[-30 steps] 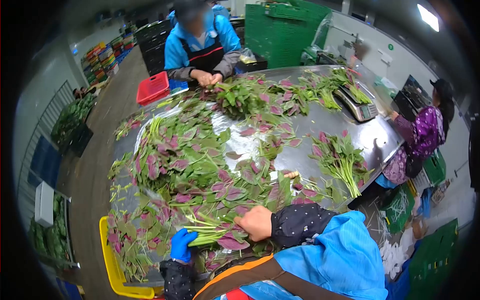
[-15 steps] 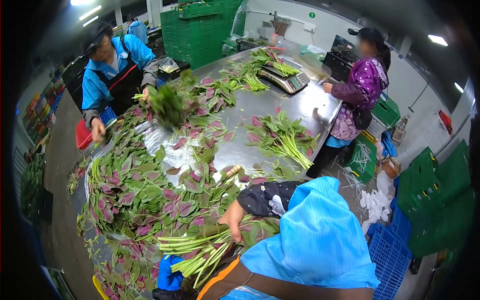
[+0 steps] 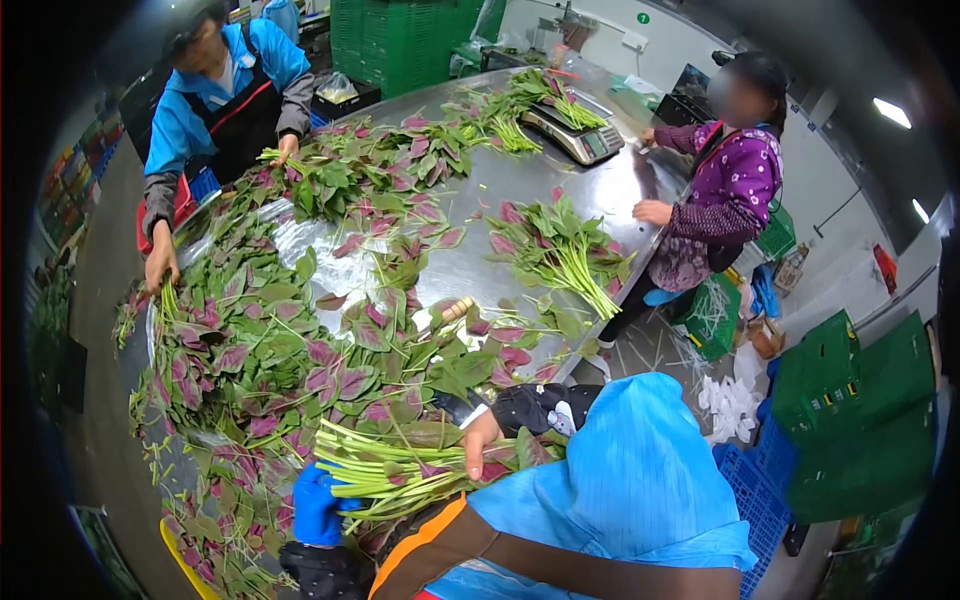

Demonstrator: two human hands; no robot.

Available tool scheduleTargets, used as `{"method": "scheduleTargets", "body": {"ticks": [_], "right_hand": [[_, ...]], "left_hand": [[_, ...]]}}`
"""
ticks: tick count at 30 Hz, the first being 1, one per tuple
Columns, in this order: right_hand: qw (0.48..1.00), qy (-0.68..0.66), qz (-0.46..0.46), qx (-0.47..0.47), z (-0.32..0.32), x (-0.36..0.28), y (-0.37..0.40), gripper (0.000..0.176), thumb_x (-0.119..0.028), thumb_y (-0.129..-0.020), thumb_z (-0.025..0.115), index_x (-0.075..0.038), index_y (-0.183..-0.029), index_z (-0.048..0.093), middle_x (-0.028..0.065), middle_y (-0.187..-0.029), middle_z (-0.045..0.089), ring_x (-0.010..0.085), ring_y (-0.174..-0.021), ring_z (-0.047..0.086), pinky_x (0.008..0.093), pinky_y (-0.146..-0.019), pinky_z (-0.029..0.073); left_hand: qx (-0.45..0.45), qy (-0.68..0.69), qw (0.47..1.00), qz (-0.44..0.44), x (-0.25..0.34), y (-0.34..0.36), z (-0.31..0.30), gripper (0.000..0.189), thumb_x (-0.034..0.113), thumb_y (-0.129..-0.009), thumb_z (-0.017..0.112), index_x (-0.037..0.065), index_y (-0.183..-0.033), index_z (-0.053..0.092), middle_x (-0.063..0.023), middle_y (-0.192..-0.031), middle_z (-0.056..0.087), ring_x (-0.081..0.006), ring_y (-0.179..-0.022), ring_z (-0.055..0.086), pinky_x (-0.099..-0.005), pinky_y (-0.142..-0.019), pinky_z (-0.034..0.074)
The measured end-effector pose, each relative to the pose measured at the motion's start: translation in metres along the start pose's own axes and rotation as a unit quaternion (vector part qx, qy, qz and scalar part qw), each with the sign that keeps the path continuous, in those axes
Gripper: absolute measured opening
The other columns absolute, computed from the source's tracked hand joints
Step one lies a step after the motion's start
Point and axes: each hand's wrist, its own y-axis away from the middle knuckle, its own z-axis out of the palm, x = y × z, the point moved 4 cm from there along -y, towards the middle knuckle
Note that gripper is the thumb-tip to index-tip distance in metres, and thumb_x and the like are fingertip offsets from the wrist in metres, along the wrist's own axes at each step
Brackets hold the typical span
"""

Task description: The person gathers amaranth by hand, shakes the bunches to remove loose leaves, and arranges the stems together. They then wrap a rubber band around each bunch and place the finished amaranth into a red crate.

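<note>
A bunch of red-and-green amaranth (image 3: 400,470) lies across my front, its pale stems pointing left and its leaves toward my body. My bare right hand (image 3: 482,442) is closed around the bunch near its leafy part. Wearing a blue glove, my left hand (image 3: 320,505) grips the bunch from below at the cut stem ends; some of its fingers are hidden. Just beyond my hands, a large heap of loose amaranth (image 3: 270,340) covers the near left of the metal table (image 3: 470,260). A tidy amaranth bunch (image 3: 565,255) rests farther right.
Across the table, a co-worker in blue (image 3: 225,95) holds amaranth in both hands. Another in purple (image 3: 725,170) stands at the right edge beside a digital scale (image 3: 575,130) bearing greens. Green crates (image 3: 385,45) are stacked behind; more crates (image 3: 850,410) stand at right.
My left hand has moved up and left to the stem ends, and the bunch lies more level. The co-worker in blue has lowered a bunch onto the heap. The purple-clad co-worker's hands have spread apart.
</note>
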Motion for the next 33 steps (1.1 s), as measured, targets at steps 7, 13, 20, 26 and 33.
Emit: {"method": "scheduleTargets", "body": {"ticks": [7,13,20,26,33], "right_hand": [[0.999,0.033,-0.032,0.005,0.015,-0.009,0.006,0.035,-0.021,-0.069,0.075,0.002,-0.094,0.066,0.0077,-0.084,0.066,0.0148,-0.08,0.059,0.0306,-0.074,0.046],[0.998,0.048,-0.042,0.009,0.02,-0.01,0.007,0.034,-0.02,-0.069,0.075,0.002,-0.094,0.066,0.0076,-0.084,0.066,0.0147,-0.08,0.059,0.0306,-0.074,0.046],[0.994,0.088,-0.041,0.043,0.012,-0.009,0.01,0.034,-0.02,-0.07,0.075,0.001,-0.094,0.066,0.0075,-0.084,0.066,0.0146,-0.081,0.059,0.0306,-0.075,0.046],[0.994,0.089,-0.048,0.031,0.01,-0.013,0.018,0.033,-0.019,-0.07,0.075,0.001,-0.094,0.066,0.0074,-0.084,0.066,0.0146,-0.081,0.059,0.0306,-0.075,0.046],[0.993,0.094,-0.055,0.038,0.017,-0.018,0.025,0.033,-0.019,-0.07,0.074,0.001,-0.094,0.066,0.0073,-0.084,0.066,0.0145,-0.081,0.059,0.0306,-0.075,0.046]], "left_hand": [[0.144,0.075,0.982,0.098,0.033,0.004,-0.012,0.043,0.003,-0.073,0.066,0.002,-0.114,0.052,-0.007,-0.094,0.061,-0.0154,-0.082,0.061,-0.0247,-0.07,0.05],[0.047,-0.036,0.998,0.033,0.003,-0.011,-0.015,0.032,-0.002,-0.071,0.065,0.001,-0.101,0.056,-0.0064,-0.089,0.06,-0.0155,-0.078,0.059,-0.025,-0.069,0.047],[0.165,0.014,0.985,0.051,0.015,-0.009,-0.032,0.02,0.009,-0.075,0.068,0.003,-0.09,0.058,-0.006,-0.083,0.061,-0.0165,-0.077,0.061,-0.0255,-0.065,0.049],[0.008,-0.222,0.973,-0.066,-0.015,-0.015,-0.007,0.029,0.003,-0.068,0.072,-0.001,-0.095,0.064,-0.0092,-0.086,0.066,-0.0168,-0.079,0.062,-0.0289,-0.072,0.049],[-0.021,-0.117,0.992,0.05,0.014,-0.006,0.008,0.019,0.002,-0.067,0.069,-0.003,-0.085,0.066,-0.0109,-0.077,0.066,-0.0181,-0.069,0.063,-0.0291,-0.067,0.05]]}}
